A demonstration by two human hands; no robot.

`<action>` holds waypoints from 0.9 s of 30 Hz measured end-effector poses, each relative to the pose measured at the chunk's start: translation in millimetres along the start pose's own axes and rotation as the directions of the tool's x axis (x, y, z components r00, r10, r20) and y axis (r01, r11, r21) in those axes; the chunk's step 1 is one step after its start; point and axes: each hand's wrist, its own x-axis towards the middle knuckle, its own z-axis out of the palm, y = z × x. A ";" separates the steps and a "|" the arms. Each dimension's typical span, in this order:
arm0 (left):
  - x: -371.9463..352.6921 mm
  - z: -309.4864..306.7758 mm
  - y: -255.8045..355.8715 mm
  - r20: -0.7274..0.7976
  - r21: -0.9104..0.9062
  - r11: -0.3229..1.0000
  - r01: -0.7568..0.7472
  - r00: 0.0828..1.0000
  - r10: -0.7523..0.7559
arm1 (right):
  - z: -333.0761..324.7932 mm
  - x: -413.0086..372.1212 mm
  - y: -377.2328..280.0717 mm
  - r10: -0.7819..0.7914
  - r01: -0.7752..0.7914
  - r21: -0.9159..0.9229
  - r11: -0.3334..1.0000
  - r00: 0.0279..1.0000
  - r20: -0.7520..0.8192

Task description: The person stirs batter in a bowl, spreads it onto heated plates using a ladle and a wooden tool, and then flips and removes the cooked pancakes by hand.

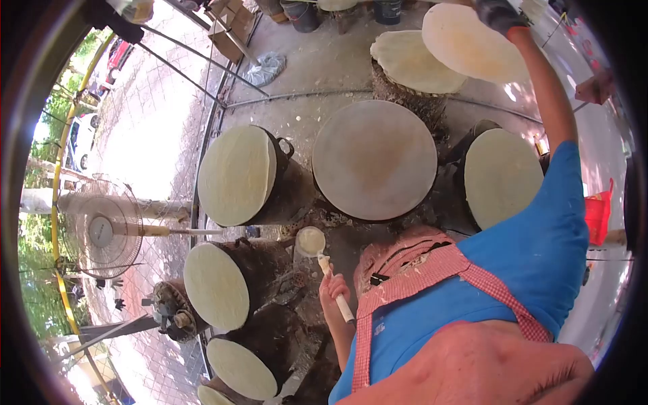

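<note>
My left hand [334,289] is closed around the pale handle of a ladle [310,241]; its round bowl points up and left, beside the griddles. Up at the top right, my right hand [497,15] wears a dark glove and grips the edge of a large, thin round flatbread [472,46]. That flatbread hangs partly over a stack of flatbreads [417,62] on a round stand. In the middle, a wide round griddle [374,160] shows a bare greyish top with a brownish patch. The glove's fingers are partly cut off by the frame's edge.
Pale round sheets cover the griddles to the left [236,175], lower left [216,286], bottom [241,368] and right [503,177]. A standing fan [101,231] is at far left. Metal poles, a crumpled plastic bag [266,69], a cardboard box [231,30] and buckets [387,11] lie beyond.
</note>
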 end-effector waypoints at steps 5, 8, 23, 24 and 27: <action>4.9 11.1 6.0 -0.036 -0.022 0.998 0.056 0.998 -0.057 | 50.2 22.5 -0.9 0.213 -0.216 0.156 0.964 0.976 0.036; 5.2 16.8 8.7 -0.050 -0.018 0.998 0.061 0.997 -0.062 | 90.1 37.9 26.6 0.432 -0.410 0.334 0.849 0.902 0.008; 9.4 33.4 -45.8 -0.114 -0.018 0.990 -0.141 0.984 0.138 | 506.7 -188.2 75.1 0.589 -0.897 0.143 0.417 0.387 0.709; 8.4 34.4 -49.7 -0.130 -0.014 0.986 -0.166 0.978 0.163 | 503.7 -192.6 54.7 0.608 -0.916 0.048 0.399 0.303 0.734; 7.4 40.6 -61.6 -0.150 -0.044 0.977 -0.211 0.968 0.202 | 477.2 -224.1 14.5 0.643 -0.900 -0.242 0.361 0.052 0.764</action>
